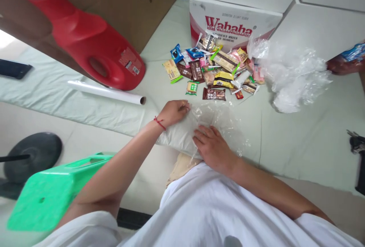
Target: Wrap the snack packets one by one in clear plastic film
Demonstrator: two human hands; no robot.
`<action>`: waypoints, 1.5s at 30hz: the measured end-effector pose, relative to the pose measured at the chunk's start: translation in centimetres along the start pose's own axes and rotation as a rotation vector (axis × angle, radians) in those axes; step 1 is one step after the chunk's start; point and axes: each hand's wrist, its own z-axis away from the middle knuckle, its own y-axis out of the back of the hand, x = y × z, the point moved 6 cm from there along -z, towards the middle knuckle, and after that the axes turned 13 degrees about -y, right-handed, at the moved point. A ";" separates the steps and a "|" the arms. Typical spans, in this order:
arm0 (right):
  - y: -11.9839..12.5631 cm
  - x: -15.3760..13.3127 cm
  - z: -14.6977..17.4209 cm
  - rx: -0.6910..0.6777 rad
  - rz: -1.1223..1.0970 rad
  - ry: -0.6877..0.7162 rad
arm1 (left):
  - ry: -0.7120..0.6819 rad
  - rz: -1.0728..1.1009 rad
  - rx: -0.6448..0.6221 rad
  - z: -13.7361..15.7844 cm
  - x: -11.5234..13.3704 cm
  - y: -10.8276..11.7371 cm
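A clear plastic bag point(225, 119) lies flat near the front edge of the pale green cloth. Its upper left part is pinched between the fingers of my left hand point(175, 112), which wears a red string on the wrist. My right hand point(212, 144) rests on the bag with its fingers stretched out, palm down. Just beyond the bag is a pile of wrapped snacks point(224, 78) in brown, yellow, blue and pink packaging. A brown cocoa packet point(214, 94) and a small green-and-yellow packet point(192, 88) lie at the pile's near side.
A Wahaha water carton point(236, 20) stands behind the snacks, with crumpled clear plastic point(296, 74) to its right. At left are a red jug point(94, 49), a white roll point(107, 92) and a phone point(14, 69). A green stool point(45, 197) stands on the floor. Keys point(356, 142) lie far right.
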 end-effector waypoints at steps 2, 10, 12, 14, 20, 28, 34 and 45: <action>0.0 0.2 0.2 -0.003 0.006 -0.012 | -0.025 -0.019 -0.009 -0.4 -0.2 0.1; 0.7 3.9 -1.1 0.010 0.046 -0.280 | -0.156 -0.370 -0.114 -1.2 0.6 -0.2; 0.8 4.2 -1.0 0.056 0.008 -0.256 | -0.190 -0.368 -0.119 -1.3 0.5 -0.2; 0.9 4.0 -0.6 0.113 -0.031 -0.176 | -0.213 -0.342 -0.108 -1.4 0.3 0.0; 0.1 2.3 1.0 0.091 -0.071 0.153 | -0.138 -0.344 -0.095 -2.3 1.1 0.9; -2.2 -0.4 1.1 -0.150 0.097 0.196 | -0.026 -0.664 -0.320 -3.5 3.7 0.3; -3.0 -2.7 -0.3 -0.215 0.093 0.126 | 0.004 -0.708 -0.355 -3.6 3.7 0.1; -4.1 -5.8 -1.9 -0.292 0.137 0.076 | 0.083 -0.764 -0.181 -3.2 5.4 -3.0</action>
